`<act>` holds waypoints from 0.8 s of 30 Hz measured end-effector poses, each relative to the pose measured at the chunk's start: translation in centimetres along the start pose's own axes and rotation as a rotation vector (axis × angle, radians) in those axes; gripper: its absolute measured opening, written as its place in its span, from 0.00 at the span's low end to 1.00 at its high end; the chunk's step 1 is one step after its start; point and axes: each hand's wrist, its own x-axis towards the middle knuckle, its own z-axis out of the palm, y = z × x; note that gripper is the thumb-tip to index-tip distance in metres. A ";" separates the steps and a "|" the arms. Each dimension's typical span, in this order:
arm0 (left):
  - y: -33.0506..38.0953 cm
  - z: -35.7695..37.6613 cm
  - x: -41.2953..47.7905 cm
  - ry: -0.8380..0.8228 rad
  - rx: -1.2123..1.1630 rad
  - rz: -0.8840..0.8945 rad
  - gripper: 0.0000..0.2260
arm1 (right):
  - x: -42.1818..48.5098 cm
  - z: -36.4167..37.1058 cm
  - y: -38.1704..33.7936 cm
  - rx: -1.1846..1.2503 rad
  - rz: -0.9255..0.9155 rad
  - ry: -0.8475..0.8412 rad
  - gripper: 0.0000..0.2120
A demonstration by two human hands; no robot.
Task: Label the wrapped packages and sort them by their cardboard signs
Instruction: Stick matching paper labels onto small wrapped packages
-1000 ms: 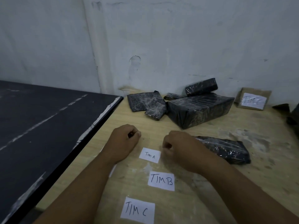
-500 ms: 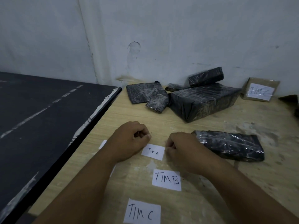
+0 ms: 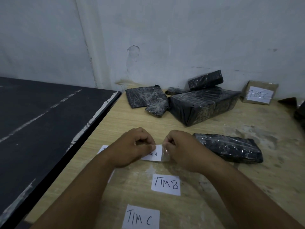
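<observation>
A small white paper label reading "TIM A" (image 3: 155,154) lies on the wooden table (image 3: 132,123). A strip of clear tape (image 3: 165,155) stretches over it, pinched at each end by my left hand (image 3: 132,146) and my right hand (image 3: 181,149). Nearer to me lie labels "TIM B" (image 3: 165,185) and "TIM C" (image 3: 141,218). Another slip (image 3: 103,148) peeks out under my left wrist. A flat black wrapped package (image 3: 229,147) rests just right of my right hand. Several more black packages (image 3: 201,104) are piled at the wall.
A cardboard sign marked "TIM C" (image 3: 260,93) leans against the wall at the back right. A black table (image 3: 41,121) adjoins on the left. Dark objects (image 3: 298,111) sit at the right edge.
Both hands have come closer together and lowered the clear tape over the "TIM A" label; my left hand now covers part of its writing. The view has tilted slightly.
</observation>
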 end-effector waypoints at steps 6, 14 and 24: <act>0.8 -0.3 -0.4 -0.028 -0.279 -0.045 0.04 | 0.4 0.4 0.4 0.299 0.063 0.049 0.06; 1.1 0.0 -0.6 -0.016 -0.414 -0.108 0.02 | -0.1 -0.6 0.9 0.496 0.054 0.130 0.13; 3.4 0.5 -0.6 0.046 -0.591 -0.227 0.05 | -2.0 -2.4 2.6 0.559 0.036 0.194 0.09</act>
